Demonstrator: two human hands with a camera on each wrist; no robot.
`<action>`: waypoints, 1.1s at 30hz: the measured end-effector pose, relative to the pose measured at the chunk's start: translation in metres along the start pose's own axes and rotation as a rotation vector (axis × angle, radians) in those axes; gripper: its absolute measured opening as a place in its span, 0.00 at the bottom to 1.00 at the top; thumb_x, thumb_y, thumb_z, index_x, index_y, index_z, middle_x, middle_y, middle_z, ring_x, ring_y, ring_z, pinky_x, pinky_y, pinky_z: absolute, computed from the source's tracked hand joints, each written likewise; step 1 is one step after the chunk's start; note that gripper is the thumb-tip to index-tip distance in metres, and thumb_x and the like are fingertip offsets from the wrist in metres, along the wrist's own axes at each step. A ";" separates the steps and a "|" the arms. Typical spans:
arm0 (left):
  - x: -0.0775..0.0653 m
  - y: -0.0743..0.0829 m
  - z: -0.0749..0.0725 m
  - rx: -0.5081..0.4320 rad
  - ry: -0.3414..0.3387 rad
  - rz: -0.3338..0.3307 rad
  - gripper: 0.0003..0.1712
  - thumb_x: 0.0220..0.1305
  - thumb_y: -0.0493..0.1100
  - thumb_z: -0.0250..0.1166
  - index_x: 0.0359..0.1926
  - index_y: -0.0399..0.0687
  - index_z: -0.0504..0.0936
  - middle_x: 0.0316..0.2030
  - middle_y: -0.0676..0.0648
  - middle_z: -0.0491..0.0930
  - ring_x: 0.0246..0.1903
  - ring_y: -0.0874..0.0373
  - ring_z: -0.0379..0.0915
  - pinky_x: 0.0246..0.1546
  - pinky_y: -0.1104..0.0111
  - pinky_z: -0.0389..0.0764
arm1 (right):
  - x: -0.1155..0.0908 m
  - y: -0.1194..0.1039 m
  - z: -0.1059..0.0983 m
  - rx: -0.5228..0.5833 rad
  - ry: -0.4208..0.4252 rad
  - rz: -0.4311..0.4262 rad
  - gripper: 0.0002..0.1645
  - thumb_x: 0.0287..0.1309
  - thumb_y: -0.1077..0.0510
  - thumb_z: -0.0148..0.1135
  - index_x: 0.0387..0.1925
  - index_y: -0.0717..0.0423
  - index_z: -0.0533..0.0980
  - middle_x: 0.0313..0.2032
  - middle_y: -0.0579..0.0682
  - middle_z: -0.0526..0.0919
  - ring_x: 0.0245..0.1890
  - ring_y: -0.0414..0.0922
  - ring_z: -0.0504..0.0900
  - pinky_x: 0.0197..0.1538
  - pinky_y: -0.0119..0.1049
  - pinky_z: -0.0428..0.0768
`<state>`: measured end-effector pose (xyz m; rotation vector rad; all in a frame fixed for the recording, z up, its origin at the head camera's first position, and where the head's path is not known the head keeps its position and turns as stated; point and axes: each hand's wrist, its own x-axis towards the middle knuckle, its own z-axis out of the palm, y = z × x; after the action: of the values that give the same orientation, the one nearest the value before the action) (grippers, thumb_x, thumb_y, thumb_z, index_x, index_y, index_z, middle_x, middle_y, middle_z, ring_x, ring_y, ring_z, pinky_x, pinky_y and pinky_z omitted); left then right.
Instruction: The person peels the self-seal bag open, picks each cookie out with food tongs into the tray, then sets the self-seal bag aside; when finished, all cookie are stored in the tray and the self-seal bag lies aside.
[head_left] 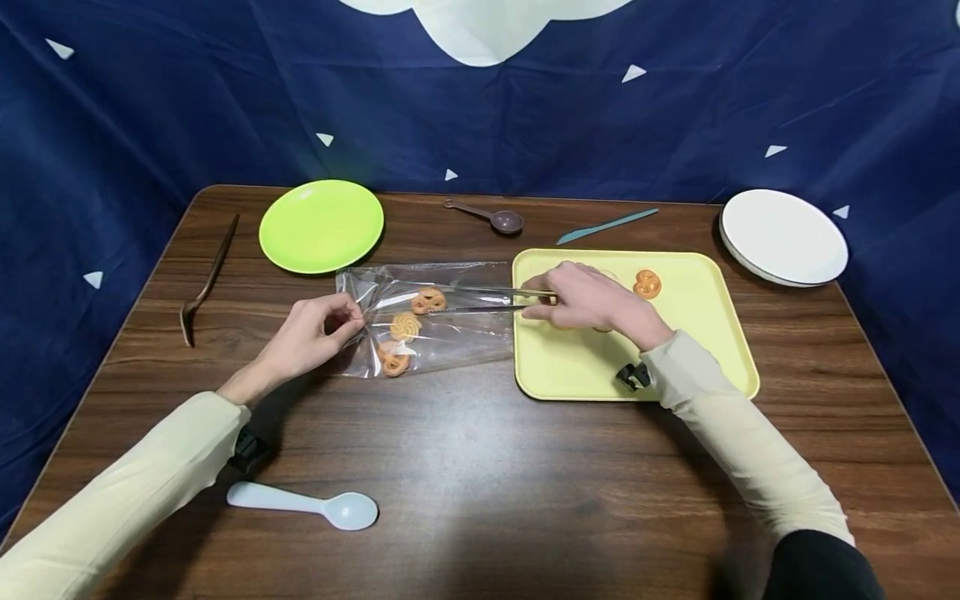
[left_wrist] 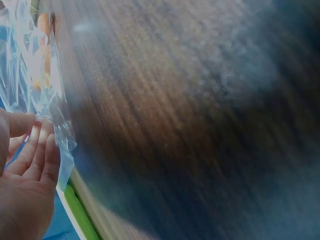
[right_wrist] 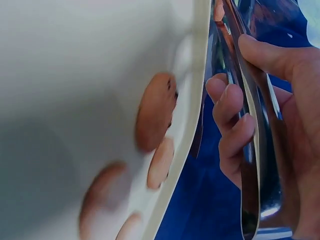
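Note:
My left hand (head_left: 318, 329) pinches the left end of a clear plastic bag (head_left: 465, 346) between thumb and fingers; the left wrist view shows the crinkled film at the fingertips. Inside the bag lie a pretzel-shaped cookie (head_left: 428, 301), a round swirled cookie (head_left: 405, 327) and another pretzel-shaped cookie (head_left: 393, 358). Metal tongs (right_wrist: 267, 165) are in the grip of my right hand (head_left: 573, 296), above the tray's left side. The tongs' arms reach left into the bag, their tips around the upper pretzel cookie. Whether they squeeze it I cannot tell.
A yellow tray (head_left: 577, 375) holds several cookies, one a pretzel shape (head_left: 647, 284). Around lie a green plate (head_left: 322, 227), white plates (head_left: 783, 237), a brown fork (head_left: 210, 279), a purple spoon (head_left: 504, 221), a blue knife (head_left: 607, 226) and a pale spoon (head_left: 348, 510).

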<state>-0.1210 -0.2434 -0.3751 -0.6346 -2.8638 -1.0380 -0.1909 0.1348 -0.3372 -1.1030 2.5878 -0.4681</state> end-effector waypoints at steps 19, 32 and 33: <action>0.000 -0.001 0.003 -0.016 0.042 0.045 0.07 0.57 0.29 0.64 0.28 0.45 0.77 0.25 0.50 0.79 0.25 0.60 0.73 0.27 0.71 0.72 | -0.027 0.009 -0.001 -0.051 0.018 -0.023 0.13 0.59 0.45 0.61 0.27 0.47 0.73 0.16 0.42 0.65 0.15 0.36 0.60 0.20 0.34 0.63; 0.000 0.001 0.003 -0.013 0.032 0.044 0.07 0.58 0.30 0.64 0.29 0.46 0.78 0.26 0.51 0.79 0.26 0.60 0.72 0.27 0.70 0.71 | -0.099 0.036 -0.021 0.015 0.096 0.033 0.24 0.58 0.47 0.64 0.49 0.61 0.79 0.14 0.38 0.66 0.13 0.31 0.59 0.21 0.32 0.64; 0.001 0.001 0.002 -0.013 0.032 0.043 0.07 0.58 0.30 0.64 0.29 0.46 0.78 0.26 0.51 0.79 0.26 0.60 0.72 0.27 0.70 0.71 | -0.107 0.039 -0.022 0.016 0.099 0.035 0.22 0.58 0.47 0.64 0.47 0.59 0.80 0.14 0.37 0.65 0.13 0.31 0.58 0.21 0.31 0.63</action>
<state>-0.1207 -0.2408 -0.3761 -0.6716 -2.8055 -1.0523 -0.1528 0.2432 -0.3187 -1.0530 2.6792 -0.5472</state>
